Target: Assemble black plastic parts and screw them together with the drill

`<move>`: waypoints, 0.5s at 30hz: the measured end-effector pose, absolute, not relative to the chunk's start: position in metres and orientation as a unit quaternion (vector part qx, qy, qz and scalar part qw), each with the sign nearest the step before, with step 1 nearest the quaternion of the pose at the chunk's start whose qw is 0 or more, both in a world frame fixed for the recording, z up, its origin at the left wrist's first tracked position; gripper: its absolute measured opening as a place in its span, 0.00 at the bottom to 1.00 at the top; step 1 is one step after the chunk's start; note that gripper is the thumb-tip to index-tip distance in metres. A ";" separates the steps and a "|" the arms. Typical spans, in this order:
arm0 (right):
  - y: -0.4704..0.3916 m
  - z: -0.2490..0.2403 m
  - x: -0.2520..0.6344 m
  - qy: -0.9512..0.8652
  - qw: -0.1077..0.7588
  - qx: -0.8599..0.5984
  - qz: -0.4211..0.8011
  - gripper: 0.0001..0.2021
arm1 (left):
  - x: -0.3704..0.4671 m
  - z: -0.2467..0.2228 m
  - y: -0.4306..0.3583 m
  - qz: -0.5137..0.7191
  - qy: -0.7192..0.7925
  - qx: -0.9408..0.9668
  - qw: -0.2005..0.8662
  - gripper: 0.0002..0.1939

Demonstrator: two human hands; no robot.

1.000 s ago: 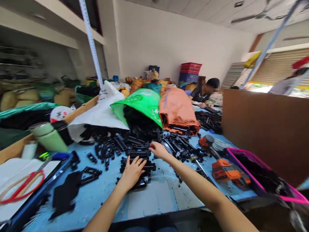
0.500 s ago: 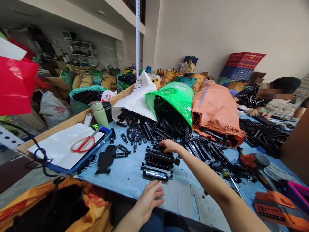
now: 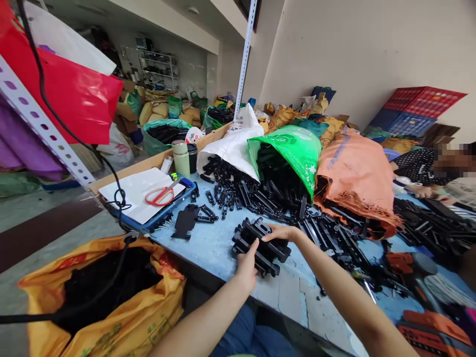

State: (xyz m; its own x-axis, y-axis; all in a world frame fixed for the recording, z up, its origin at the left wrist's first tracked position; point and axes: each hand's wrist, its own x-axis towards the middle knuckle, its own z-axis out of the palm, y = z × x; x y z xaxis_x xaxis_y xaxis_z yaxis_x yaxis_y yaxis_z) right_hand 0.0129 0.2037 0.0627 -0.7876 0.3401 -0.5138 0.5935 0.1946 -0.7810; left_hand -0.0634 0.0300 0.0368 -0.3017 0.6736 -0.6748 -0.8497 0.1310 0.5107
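Note:
A bundle of long black plastic parts (image 3: pixel 275 251) lies near the front edge of the blue table (image 3: pixel 219 248). My left hand (image 3: pixel 247 267) grips its near side, with the thumb on top and the other fingers mostly hidden. At the far side my right hand (image 3: pixel 278 232) is closed round the same parts, its fingertips partly out of sight behind them. To the left of the bundle are a flat black plate (image 3: pixel 185 221) and several small black link pieces (image 3: pixel 207 213).
Behind my hands, white (image 3: pixel 230 151), green (image 3: pixel 293 148) and orange (image 3: pixel 353 173) sacks spill black parts. Red scissors (image 3: pixel 159 196) rest on paper in a blue tray. A cordless drill (image 3: pixel 420 277) lies right. An orange-yellow bag (image 3: pixel 148 317) stands below the left edge. Another person (image 3: pixel 420 168) sits far right.
My left hand has moved forward from the table edge onto the black parts. The parts, spread in a row before, are now bunched between both hands. The view has turned left.

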 end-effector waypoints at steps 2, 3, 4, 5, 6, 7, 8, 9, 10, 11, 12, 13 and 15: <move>0.191 0.065 0.019 0.718 0.088 0.329 -0.607 0.36 | -0.062 0.033 0.026 0.665 0.494 -0.073 0.556 0.32; 0.185 0.067 0.021 0.695 0.079 0.342 -0.627 0.36 | -0.061 0.030 0.023 0.669 0.502 -0.060 0.545 0.33; 0.180 0.069 0.024 0.679 0.071 0.353 -0.640 0.36 | -0.061 0.026 0.019 0.673 0.508 -0.048 0.536 0.33; 0.175 0.070 0.027 0.665 0.065 0.361 -0.651 0.36 | -0.062 0.022 0.015 0.675 0.513 -0.037 0.529 0.33; 0.170 0.071 0.030 0.655 0.059 0.366 -0.658 0.36 | -0.063 0.019 0.012 0.680 0.517 -0.028 0.519 0.34; 0.164 0.072 0.033 0.651 0.049 0.366 -0.663 0.35 | -0.064 0.015 0.008 0.686 0.520 -0.019 0.508 0.34; 0.158 0.071 0.035 0.654 0.041 0.362 -0.663 0.34 | -0.066 0.013 0.004 0.693 0.524 -0.006 0.495 0.34; 0.151 0.070 0.037 0.661 0.038 0.357 -0.659 0.33 | -0.067 0.011 0.000 0.699 0.530 0.009 0.480 0.33; 0.143 0.068 0.039 0.672 0.039 0.352 -0.650 0.32 | -0.069 0.011 -0.004 0.701 0.539 0.023 0.466 0.33; 0.134 0.066 0.040 0.687 0.042 0.350 -0.635 0.32 | -0.071 0.012 -0.009 0.701 0.550 0.037 0.452 0.33; 0.124 0.065 0.040 0.708 0.043 0.351 -0.611 0.32 | -0.073 0.013 -0.015 0.702 0.559 0.049 0.439 0.33; 0.113 0.065 0.039 0.735 0.041 0.351 -0.579 0.31 | -0.076 0.016 -0.023 0.705 0.565 0.060 0.425 0.33; 0.090 0.070 0.029 0.799 0.022 0.333 -0.500 0.31 | -0.082 0.021 -0.044 0.725 0.566 0.074 0.386 0.34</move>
